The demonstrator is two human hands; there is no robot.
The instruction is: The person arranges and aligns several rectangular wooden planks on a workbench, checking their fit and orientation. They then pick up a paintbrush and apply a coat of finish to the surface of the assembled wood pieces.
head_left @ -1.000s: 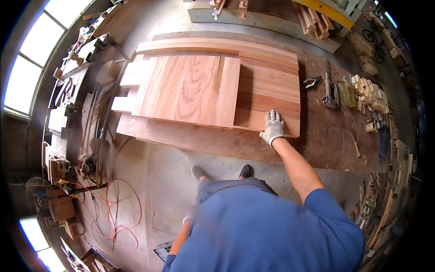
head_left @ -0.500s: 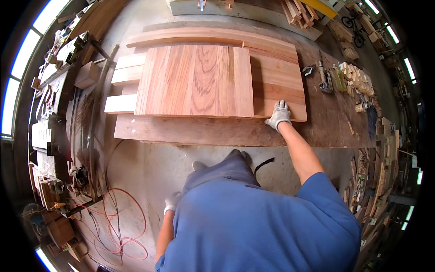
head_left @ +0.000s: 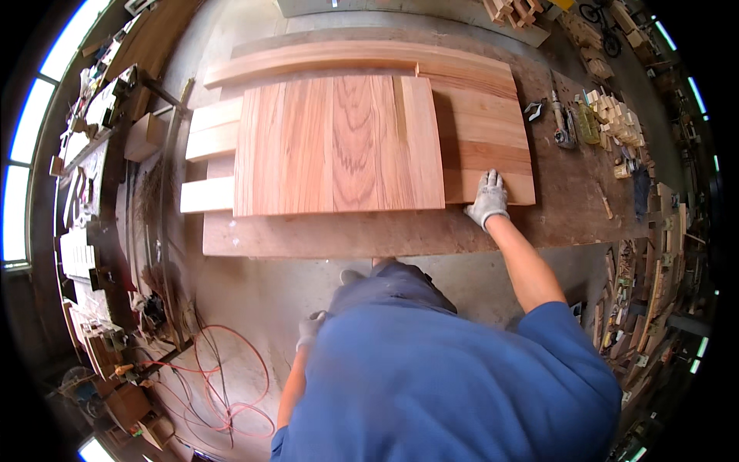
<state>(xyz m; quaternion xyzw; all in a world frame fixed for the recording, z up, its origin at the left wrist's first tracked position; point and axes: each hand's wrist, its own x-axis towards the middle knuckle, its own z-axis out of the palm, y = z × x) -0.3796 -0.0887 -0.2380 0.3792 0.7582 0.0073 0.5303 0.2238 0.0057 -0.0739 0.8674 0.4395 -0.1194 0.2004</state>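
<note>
In the head view, the gloved right hand (head_left: 489,199) rests, grip wide, on the lower panel (head_left: 490,127), which lies on the worktop (head_left: 369,237), partly under the upper panel (head_left: 335,146). The left hand (head_left: 310,328) hangs beside the blue shirt (head_left: 454,369); its grip I cannot tell.

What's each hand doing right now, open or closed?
Left hand: cannot tell whether open or closed.
Right hand: open, resting on the lower wooden panel.

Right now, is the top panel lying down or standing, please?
Lying down: the top panel shows its broad face upward.
</note>
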